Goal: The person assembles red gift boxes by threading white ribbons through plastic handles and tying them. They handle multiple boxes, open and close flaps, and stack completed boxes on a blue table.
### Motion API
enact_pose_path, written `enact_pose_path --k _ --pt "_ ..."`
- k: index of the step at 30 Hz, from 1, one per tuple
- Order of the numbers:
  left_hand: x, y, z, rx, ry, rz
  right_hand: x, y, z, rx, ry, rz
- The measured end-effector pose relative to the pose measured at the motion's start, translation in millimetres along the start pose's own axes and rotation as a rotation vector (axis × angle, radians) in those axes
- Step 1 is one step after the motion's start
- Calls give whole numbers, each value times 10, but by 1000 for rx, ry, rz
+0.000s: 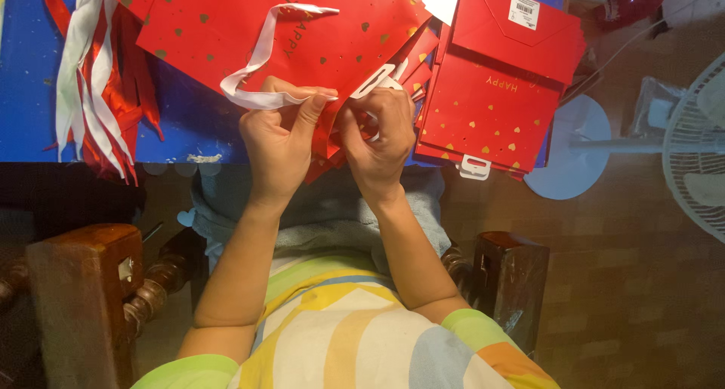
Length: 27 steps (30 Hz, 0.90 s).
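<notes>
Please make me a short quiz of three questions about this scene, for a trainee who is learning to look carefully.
1. True or false: the left hand pinches a flat white ribbon handle that loops over the red paper gift bag with gold hearts.
2. Where does the stack of flat red paper bags lie? A) beside the right hand, on the blue table B) on the wooden chair C) on the floor
3. What stands on the floor at the picture's right edge?

Key: 1 true. 2 A. 3 a white electric fan with a round base.
</notes>
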<state>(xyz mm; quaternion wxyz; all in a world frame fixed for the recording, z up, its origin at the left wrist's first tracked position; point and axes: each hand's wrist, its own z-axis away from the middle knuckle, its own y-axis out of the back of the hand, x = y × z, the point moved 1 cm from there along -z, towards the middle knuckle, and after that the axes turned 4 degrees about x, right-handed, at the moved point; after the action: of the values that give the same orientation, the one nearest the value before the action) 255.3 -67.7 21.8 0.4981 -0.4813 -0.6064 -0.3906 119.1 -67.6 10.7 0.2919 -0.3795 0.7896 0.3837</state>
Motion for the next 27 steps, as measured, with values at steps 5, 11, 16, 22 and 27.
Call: enact_pose_path --k 5,11,16,22,27 --pt "-11 -1 -7 -5 30 27 5 23 -17 -12 80 17" --pt "-61 5 -23 -10 97 291 37 53 4 -34 52 -36" --pt "-34 109 -48 -9 132 327 46 133 40 127 -178 -438" --pt "110 170 -35 -131 173 460 -123 365 -77 177 204 -55" --pt "223 229 16 -159 234 436 -342 310 -110 -154 180 -61"
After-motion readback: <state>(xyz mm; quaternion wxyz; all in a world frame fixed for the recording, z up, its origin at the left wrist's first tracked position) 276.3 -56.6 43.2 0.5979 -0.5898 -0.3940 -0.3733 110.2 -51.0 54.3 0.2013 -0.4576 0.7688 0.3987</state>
